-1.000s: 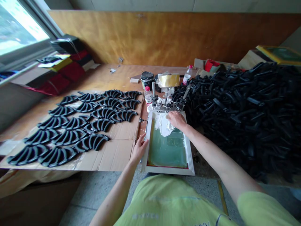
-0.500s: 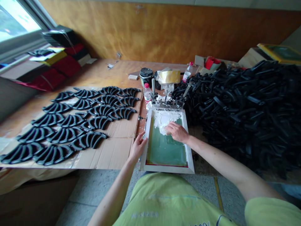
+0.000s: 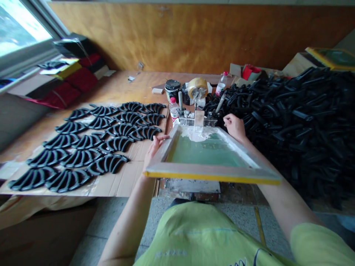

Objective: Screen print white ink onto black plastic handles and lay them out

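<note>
A screen-printing frame [image 3: 212,173] with a green mesh and white ink at its far end is tilted up on its hinge, near edge raised. My left hand [image 3: 154,146] grips the frame's left rail, fingers curled over it. My right hand [image 3: 234,126] is beyond the frame's far right corner, fingers curled at the edge of the heap of black curved parts [image 3: 299,125]; what they hold, if anything, is hidden. A squeegee [image 3: 199,120] stands in the ink at the far end. The printing bed [image 3: 194,186] shows under the raised frame.
Rows of black curved parts [image 3: 91,144] lie on flattened cardboard [image 3: 133,181] to the left. A black ink tin [image 3: 172,89], a small bottle [image 3: 173,109], a tape roll [image 3: 197,88] and another bottle [image 3: 221,86] stand behind the frame. Red and black items [image 3: 69,77] sit under the window.
The frame has swung up from flat to tilted, lifted by my left hand. My right hand left the ink on the mesh and moved to the far right corner by the heap.
</note>
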Demonstrator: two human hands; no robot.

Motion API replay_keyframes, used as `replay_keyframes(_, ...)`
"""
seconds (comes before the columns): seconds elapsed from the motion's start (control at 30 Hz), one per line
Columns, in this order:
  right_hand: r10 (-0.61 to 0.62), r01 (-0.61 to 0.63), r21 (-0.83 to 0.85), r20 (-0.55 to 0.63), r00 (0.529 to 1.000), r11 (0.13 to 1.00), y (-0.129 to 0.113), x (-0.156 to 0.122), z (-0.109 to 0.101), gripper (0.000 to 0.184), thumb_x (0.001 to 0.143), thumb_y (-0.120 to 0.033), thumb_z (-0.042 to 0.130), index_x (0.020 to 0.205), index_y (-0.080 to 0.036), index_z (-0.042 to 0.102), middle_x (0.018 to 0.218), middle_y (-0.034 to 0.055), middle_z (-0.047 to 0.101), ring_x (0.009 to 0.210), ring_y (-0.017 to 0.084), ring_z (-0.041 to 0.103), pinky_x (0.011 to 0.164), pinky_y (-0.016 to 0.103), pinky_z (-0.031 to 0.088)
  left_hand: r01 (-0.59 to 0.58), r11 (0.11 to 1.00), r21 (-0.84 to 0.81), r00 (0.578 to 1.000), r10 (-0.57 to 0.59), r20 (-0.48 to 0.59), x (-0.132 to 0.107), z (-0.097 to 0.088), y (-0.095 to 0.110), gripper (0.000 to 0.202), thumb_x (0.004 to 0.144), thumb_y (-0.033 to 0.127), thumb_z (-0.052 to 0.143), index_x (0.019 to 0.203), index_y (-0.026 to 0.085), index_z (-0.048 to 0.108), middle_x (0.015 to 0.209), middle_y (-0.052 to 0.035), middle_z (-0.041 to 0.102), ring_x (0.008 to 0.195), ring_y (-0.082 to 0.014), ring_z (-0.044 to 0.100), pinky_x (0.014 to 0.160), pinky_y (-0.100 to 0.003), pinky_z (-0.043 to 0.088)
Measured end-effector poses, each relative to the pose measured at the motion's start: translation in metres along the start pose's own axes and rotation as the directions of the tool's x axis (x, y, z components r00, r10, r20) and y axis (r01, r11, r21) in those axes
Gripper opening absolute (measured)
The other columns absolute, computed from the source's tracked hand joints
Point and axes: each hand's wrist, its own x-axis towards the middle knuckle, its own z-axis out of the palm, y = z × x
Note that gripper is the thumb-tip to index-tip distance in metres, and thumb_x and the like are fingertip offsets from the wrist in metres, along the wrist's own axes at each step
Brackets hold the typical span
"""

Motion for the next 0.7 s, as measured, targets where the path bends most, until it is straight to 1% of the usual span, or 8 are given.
replay_keyframes(0.07,0.015,-0.014,-0.006,0.075,0.997,1.000,0.015,-0.026,0.007,0.027,0.091,-0.035,0.049,0.104,-0.019,0.067,0.080,0.0041,0.068,0.078,0.020,0.062,0.080,0.035,0.049,-0.074,0.991,-0.115,0.996,0.080,0.047,0.011,0.014,0.020,0.054,0.085,0.065,0.047,0.107,0.018,0.064,0.099,-0.0066,0.068,0.084,-0.0182,0.066,0.065,-0.027,0.053)
replay_keyframes(0.2,-0.194,0.194,0.030,0.284,0.939,0.981,0.002,-0.077,0.044,0.025,0.081,-0.029,0.068,0.105,-0.022,0.066,0.098,0.0044,0.067,0.094,0.020,0.059,0.088,0.035,0.046,-0.062,0.986,-0.155,0.997,0.067,0.025,0.018,0.028,0.033,0.050,0.087,0.058,0.049,0.116,0.019,0.059,0.095,-0.0048,0.067,0.081,-0.0161,0.066,0.059,-0.023,0.051)
replay_keyframes(0.27,-0.274,0.291,0.002,0.345,0.898,0.957,-0.013,-0.090,0.056,0.021,0.081,-0.023,0.069,0.102,-0.021,0.067,0.100,0.0059,0.065,0.099,0.021,0.056,0.090,0.035,0.043,-0.025,0.986,-0.164,1.000,0.024,-0.005,0.009,0.026,0.017,0.053,0.086,0.060,0.048,0.119,0.020,0.058,0.096,-0.0052,0.068,0.079,-0.0150,0.066,0.057,-0.022,0.050)
replay_keyframes(0.33,-0.294,0.323,-0.031,0.342,0.892,0.946,-0.032,-0.097,0.059,0.011,0.085,-0.022,0.065,0.096,-0.020,0.067,0.095,0.0062,0.062,0.097,0.021,0.055,0.089,0.036,0.043,0.144,0.982,-0.118,0.989,-0.141,0.035,-0.008,0.024,-0.012,0.058,0.084,0.063,0.051,0.119,0.018,0.058,0.096,-0.0078,0.069,0.077,-0.0157,0.066,0.055,-0.022,0.049)
replay_keyframes(0.47,-0.418,0.443,-0.048,0.250,0.873,0.895,-0.082,-0.131,0.069,0.013,0.091,-0.028,0.059,0.091,-0.018,0.067,0.091,0.0082,0.060,0.096,0.023,0.051,0.085,0.036,0.041,0.556,0.831,-0.021,0.818,-0.542,0.191,-0.049,0.016,-0.078,0.059,0.081,0.064,0.057,0.116,0.016,0.057,0.102,-0.0133,0.071,0.083,-0.0215,0.069,0.058,-0.029,0.053)
replay_keyframes(0.6,-0.648,0.661,0.060,0.282,0.707,0.748,-0.122,-0.170,0.093,0.017,0.095,-0.026,0.050,0.098,-0.021,0.067,0.091,0.0061,0.062,0.096,0.022,0.050,0.084,0.035,0.040,0.583,0.812,-0.031,0.811,-0.584,-0.032,-0.057,-0.030,-0.122,0.040,0.080,0.057,0.058,0.080,0.017,0.058,0.075,-0.0058,0.069,0.067,-0.0166,0.066,0.052,-0.024,0.048)
replay_keyframes(0.63,-0.658,0.664,0.089,0.284,0.698,0.743,-0.120,-0.174,0.095,0.019,0.096,-0.026,0.050,0.102,-0.022,0.067,0.093,0.0050,0.063,0.096,0.021,0.051,0.085,0.034,0.039,0.576,0.816,0.046,0.815,-0.569,-0.110,-0.052,-0.048,-0.130,0.040,0.078,0.057,0.057,0.073,0.017,0.057,0.067,-0.0046,0.067,0.058,-0.0149,0.063,0.048,-0.023,0.045)
replay_keyframes(0.7,-0.595,0.600,0.088,0.308,0.742,0.795,-0.096,-0.173,0.084,0.019,0.095,-0.024,0.051,0.106,-0.024,0.067,0.096,0.0038,0.064,0.097,0.019,0.052,0.085,0.032,0.039,0.543,0.813,0.210,0.834,-0.493,-0.247,-0.035,-0.089,-0.142,0.043,0.075,0.058,0.051,0.061,0.017,0.053,0.054,-0.0043,0.061,0.046,-0.0135,0.055,0.043,-0.024,0.042)
